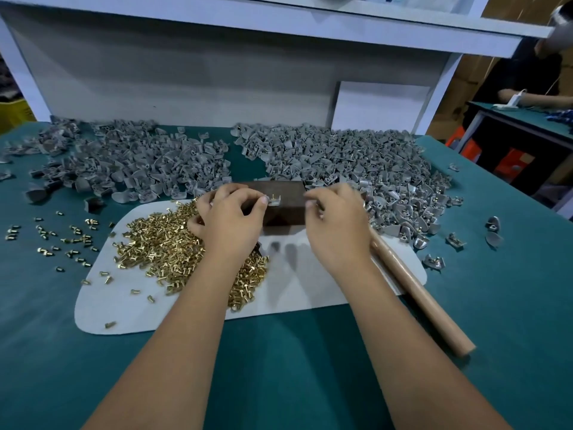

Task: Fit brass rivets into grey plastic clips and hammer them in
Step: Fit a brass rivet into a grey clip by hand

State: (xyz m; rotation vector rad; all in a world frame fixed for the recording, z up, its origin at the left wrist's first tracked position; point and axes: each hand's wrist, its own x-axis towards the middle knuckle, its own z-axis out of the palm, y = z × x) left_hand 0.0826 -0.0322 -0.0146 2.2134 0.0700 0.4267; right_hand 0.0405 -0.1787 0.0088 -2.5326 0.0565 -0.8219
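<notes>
Grey clips (pixel 356 162) and brass rivets (pixel 173 243) are crowding the green desk (pixel 279 352) under a white shelf (pixel 279 20). Left hand (pixel 229 218) is pinching a riveted clip (pixel 274 200) on the dark block (pixel 279 200); right hand's (pixel 335 221) grip is unclear.

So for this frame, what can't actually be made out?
Head view only:
- Hammer head: the right hand covers it; only the wooden handle shows.
- Small grey plastic clip on the dark wooden block: too small to tell how deep its brass rivets sit.
- Left hand: anything under its fingers is hidden.
</notes>
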